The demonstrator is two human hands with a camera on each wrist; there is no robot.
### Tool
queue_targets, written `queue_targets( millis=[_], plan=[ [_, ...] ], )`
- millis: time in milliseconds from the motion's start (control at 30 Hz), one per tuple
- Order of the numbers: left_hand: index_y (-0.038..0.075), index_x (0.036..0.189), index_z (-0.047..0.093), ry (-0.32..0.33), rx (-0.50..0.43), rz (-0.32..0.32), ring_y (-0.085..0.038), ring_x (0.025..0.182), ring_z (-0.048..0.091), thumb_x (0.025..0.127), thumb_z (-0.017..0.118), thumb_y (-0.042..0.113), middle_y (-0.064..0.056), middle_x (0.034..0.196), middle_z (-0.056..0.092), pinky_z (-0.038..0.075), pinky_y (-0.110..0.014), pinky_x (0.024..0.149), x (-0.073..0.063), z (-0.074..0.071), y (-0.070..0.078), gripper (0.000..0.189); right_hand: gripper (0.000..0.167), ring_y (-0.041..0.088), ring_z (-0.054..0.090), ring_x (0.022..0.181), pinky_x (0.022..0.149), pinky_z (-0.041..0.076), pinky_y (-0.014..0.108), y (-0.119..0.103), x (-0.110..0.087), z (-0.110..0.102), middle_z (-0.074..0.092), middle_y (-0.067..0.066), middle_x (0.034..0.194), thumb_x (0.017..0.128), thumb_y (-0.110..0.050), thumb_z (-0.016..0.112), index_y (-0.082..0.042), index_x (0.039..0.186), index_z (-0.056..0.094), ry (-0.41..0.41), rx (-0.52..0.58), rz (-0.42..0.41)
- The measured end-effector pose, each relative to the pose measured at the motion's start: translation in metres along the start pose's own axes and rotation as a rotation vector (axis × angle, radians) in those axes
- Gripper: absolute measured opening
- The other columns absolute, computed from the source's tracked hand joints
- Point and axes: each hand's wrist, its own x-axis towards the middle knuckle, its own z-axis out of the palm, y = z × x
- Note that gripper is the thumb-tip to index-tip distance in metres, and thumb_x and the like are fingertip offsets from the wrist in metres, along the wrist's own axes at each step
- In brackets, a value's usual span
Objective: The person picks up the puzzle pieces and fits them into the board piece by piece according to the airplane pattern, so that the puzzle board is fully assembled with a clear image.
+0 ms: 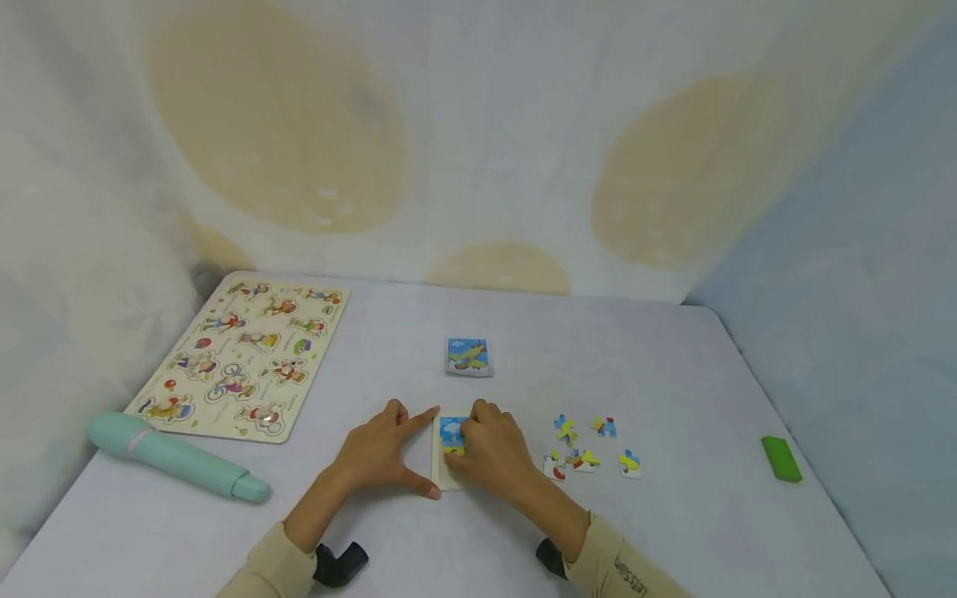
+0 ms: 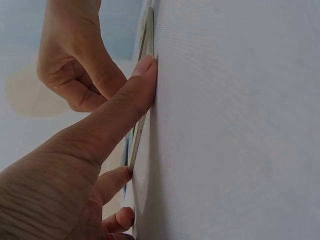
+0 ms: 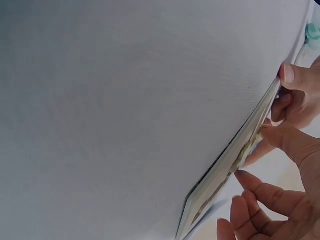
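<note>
A small wooden puzzle board [image 1: 436, 465] with a pale frame lies before me, partly filled with blue and yellow pieces. My left hand [image 1: 381, 453] holds it at the left side, thumb at the near corner and forefinger at the far corner. Over its right half, my right hand [image 1: 497, 453] pinches a puzzle piece [image 3: 248, 147] at the board's surface, largely hidden by the fingers. Several loose jigsaw pieces [image 1: 586, 462] are spread to the right of that hand. Behind the board is a small picture [image 1: 468, 355] of a yellow plane on blue.
At the back left lies a large wooden board [image 1: 247, 357] of printed figures. A mint-green wand-shaped object [image 1: 179, 461] touches its near end. Toward the right edge of the white table [image 1: 673, 531] is a green block [image 1: 781, 458]. Fabric walls [image 1: 478, 149] enclose the table.
</note>
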Motion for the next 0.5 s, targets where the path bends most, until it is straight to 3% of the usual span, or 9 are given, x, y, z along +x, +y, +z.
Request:
queue_targets(
  millis=[133,267,500],
  plan=[
    [0.031,0.147,0.049,0.005,0.003,0.004,-0.013,0.073,0.038,0.048,0.082,0.077,0.000,0.097,0.037,0.031,-0.026,0.054,-0.001,0.001,0.000,0.114,0.045,0.013,0.046,0.081,0.076,0.045,0.032,-0.001,-0.001,0.001,0.051,0.001,0.089,0.080,-0.043,0.081,-0.001,0.093,0.076,-0.003,-0.018,-0.004],
    [0.031,0.147,0.049,0.021,0.006,0.019,-0.014,0.072,0.037,0.048,0.083,0.076,0.000,0.096,0.036,0.029,-0.026,0.054,-0.001,0.003,-0.001,0.113,0.054,0.014,0.047,0.080,0.076,0.047,0.032,0.003,-0.008,0.000,0.050,0.002,0.090,0.081,-0.051,0.078,-0.004,0.107,0.076,0.005,-0.097,-0.048],
    [0.031,0.147,0.049,0.028,0.017,0.032,-0.013,0.071,0.037,0.049,0.082,0.076,0.000,0.096,0.037,0.029,-0.026,0.054,-0.001,0.002,-0.002,0.113,0.059,0.025,0.057,0.101,0.085,0.050,0.045,0.011,-0.028,0.000,0.058,0.013,0.110,0.084,-0.057,0.070,-0.018,0.129,0.069,-0.027,-0.174,-0.173]
  ],
)
